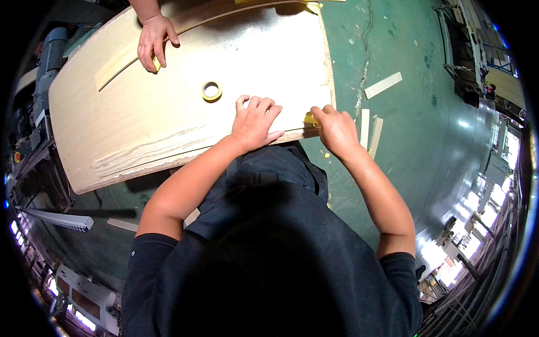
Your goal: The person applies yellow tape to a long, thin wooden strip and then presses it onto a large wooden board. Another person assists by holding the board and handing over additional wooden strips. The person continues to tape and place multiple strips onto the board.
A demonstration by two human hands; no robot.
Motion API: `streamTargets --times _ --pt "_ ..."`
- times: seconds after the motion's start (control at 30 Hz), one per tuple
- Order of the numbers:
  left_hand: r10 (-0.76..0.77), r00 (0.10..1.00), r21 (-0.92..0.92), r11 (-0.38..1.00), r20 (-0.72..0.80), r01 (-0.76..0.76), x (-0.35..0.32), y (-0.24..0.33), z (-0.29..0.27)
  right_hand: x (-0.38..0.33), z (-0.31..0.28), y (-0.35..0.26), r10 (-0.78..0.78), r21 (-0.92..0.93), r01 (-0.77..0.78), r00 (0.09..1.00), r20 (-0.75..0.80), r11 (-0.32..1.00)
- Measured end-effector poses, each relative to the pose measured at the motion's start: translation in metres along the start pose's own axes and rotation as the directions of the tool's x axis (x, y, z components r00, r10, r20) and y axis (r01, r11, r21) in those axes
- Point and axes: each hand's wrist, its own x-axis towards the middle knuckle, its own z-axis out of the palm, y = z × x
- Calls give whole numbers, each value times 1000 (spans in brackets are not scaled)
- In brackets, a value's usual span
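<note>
A large pale wooden board (140, 121) lies in front of me. My left hand (255, 122) rests at its near edge, fingers spread and slightly bent, thumb apart, holding nothing. At the near right corner, the fingers of my right hand (336, 128) are pinched on a short piece of yellow tape (310, 119) at the board's edge. My fingertips partly hide that piece. A roll of yellow tape (211, 91) lies flat on the board, beyond my left hand and apart from it.
Across the board, another person's hand (156, 42) presses on a long thin wood strip (120, 67). More strips, such as a pale one (383, 85), lie on the green floor (410, 129) to the right. Machinery (50, 56) stands at the far left.
</note>
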Motion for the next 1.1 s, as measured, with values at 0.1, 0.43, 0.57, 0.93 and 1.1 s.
streamTargets --times 0.1,0.43,0.57,0.93,1.1 --pt "-4 1000 -4 1000 5 4 0 0 1 -7 -3 15 24 -22 -24 1000 8 999" --pt "-8 1000 -12 1000 29 8 1 0 2 -29 -7 75 102 -34 -103 995 -15 994" --pt "-8 1000 -2 1000 25 8 1 0 1 -34 -16 81 130 -36 -132 990 -53 991" --pt "-16 999 -13 1000 35 16 1 3 -2 -52 -20 103 201 -40 -205 975 -90 978" --pt "-27 998 -2 1000 50 27 2 3 -1 -72 -44 140 324 -108 -349 924 -202 931"
